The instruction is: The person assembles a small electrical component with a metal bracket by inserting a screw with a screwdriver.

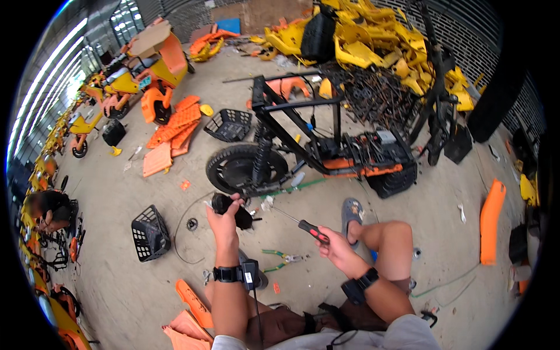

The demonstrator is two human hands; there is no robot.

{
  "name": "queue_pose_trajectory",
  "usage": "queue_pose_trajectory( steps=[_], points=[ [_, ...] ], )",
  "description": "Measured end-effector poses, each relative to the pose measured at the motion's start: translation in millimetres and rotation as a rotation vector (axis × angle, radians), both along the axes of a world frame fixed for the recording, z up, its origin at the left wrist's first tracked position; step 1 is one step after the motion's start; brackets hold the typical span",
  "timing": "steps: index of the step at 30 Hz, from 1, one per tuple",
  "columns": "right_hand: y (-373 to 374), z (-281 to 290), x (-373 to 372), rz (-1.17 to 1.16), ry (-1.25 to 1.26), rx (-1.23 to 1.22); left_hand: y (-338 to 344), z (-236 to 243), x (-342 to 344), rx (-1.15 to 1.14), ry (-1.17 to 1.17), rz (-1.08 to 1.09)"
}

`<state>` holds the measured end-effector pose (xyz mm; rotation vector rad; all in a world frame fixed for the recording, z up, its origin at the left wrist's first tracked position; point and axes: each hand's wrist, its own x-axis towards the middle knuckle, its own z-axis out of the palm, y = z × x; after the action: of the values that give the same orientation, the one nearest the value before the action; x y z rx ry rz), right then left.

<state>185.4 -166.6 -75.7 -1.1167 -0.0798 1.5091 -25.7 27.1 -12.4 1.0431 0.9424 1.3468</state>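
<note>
From where I stand: left hand point(223, 226) grips a black part point(242, 217) just below the rear wheel point(247, 169) of the stripped frame point(294, 149), fingers wrapped round it. Right hand point(339, 251) is closed on the red-and-black handle of a screwdriver point(313, 230) — long axis slanting up and leftward, tip toward the black part but apart from it — so the part lies to the left of the right-hand grip, slightly farther from the body

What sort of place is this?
Probably a large shed or workshop where scooters are taken apart or repaired: there is a stripped black scooter frame, a heap of yellow body panels behind it, and parked yellow-and-orange scooters along the left.
</note>
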Motion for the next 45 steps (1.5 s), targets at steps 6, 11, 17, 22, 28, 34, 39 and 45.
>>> queue_pose_trajectory(
  steps=[6, 11, 17, 22, 28, 34, 39, 45],
  points=[
    [-15.5, 64.5, 14.0, 0.112, 0.145, 0.126, -1.4, 2.6, 0.8, -0.203, -0.263, -0.077],
    [-23.1, 66.8, 13.5, 0.114, 0.2, 0.194, -8.0, 7.1, 9.6, -0.301, -0.31, -0.251],
    [-30.0, 51.2, 10.8, 0.087, 0.263, 0.271, -9.9, 9.5, 13.8, -0.318, -0.472, -0.581],
    [-31.4, 47.5, 8.2, 0.102, 0.253, 0.268, -16.4, 10.8, 24.7, -0.381, -0.488, -0.625],
    [-30.9, 47.9, 4.5, 0.092, 0.234, 0.275, -31.1, 17.6, 38.1, -0.341, -0.524, -0.643],
    [-31.0, 48.9, 2.5, 0.071, 0.188, 0.263, -30.9, 16.5, 39.8, -0.346, -0.442, -0.647],
    [-29.0, 48.8, 0.8, 0.079, 0.155, 0.251, -30.5, 10.8, 39.6, -0.329, -0.441, -0.658],
    [-27.7, 49.1, -0.7, 0.086, 0.102, 0.243, -29.5, 9.1, 40.1, -0.33, -0.38, -0.638]
  ],
)
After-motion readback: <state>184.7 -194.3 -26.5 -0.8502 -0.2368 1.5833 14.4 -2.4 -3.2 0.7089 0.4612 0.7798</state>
